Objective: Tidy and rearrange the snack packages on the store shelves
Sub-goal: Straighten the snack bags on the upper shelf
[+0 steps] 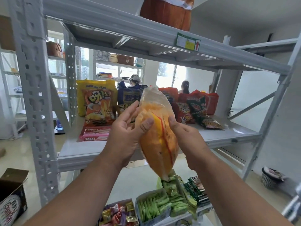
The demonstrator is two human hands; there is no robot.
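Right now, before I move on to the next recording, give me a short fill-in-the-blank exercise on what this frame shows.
1. The clear bag of orange snacks is held by ____ hands, the left hand and the right hand.
2. The pink nabati packs lie at the shelf's ____ end.
3. The tray of green packets sits ____ the shelf with the chip bags.

Missing words: both; left; below
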